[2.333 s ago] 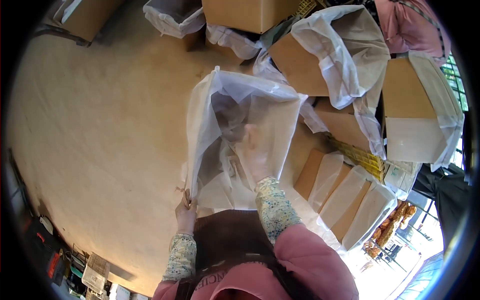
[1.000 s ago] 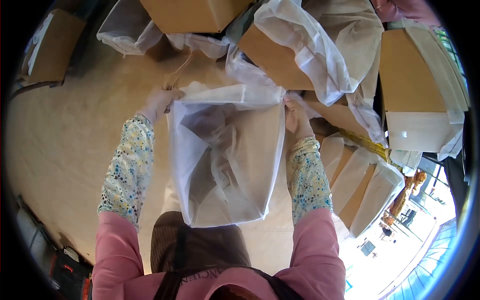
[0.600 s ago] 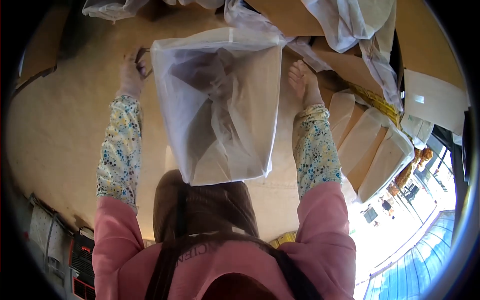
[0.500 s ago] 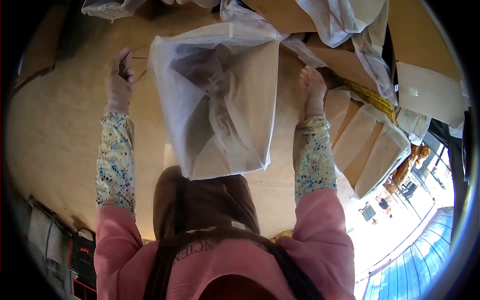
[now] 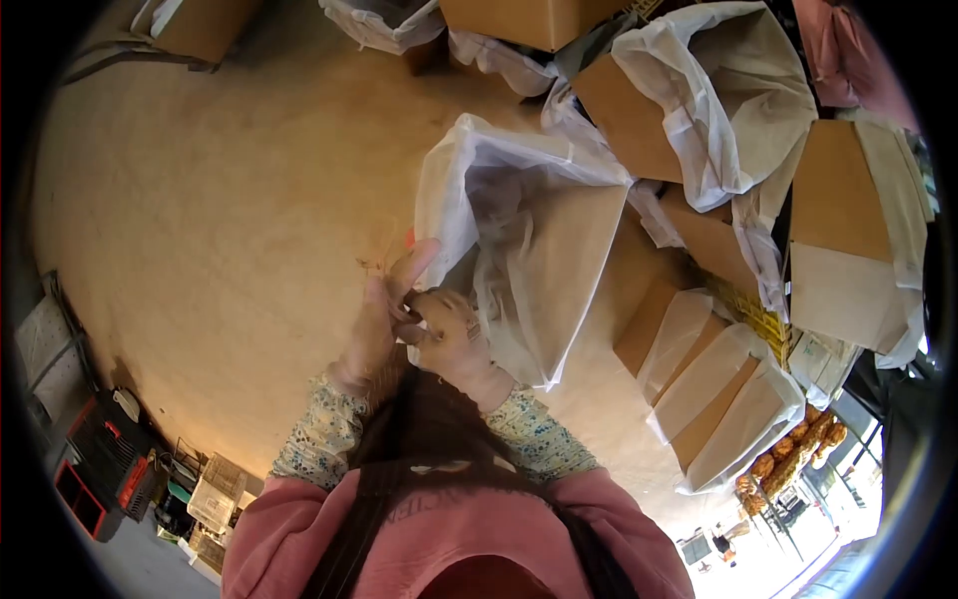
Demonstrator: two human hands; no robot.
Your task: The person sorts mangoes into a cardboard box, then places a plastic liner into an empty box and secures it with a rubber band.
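Observation:
A cardboard box with a white, see-through liner (image 5: 589, 230) stands in front of my knees, its top open and the liner folded over the rim. My left hand (image 5: 371, 334) is at the box's near left corner, and my right hand (image 5: 457, 344) meets it there. Faint thin brown strands (image 5: 369, 265) show by the left thumb, too blurred to name. The right fingers are curled against the left hand, and whatever is between them is hidden. A small orange-red spot (image 5: 410, 237) shows behind the left fingertips.
More lined cardboard boxes (image 5: 639, 115) crowd the back right. Lined boxes (image 5: 709, 389) also stand to the right, by a yellow crate (image 5: 743, 309). A black and red case (image 5: 115, 454) and a pale basket (image 5: 217, 492) lie at the lower left. Brown floor (image 5: 220, 220) spreads to the left.
My hands were apart on either side of the box, the left one holding thin brown strands. Now they are together at its near left corner. The view has turned, so the box appears farther right.

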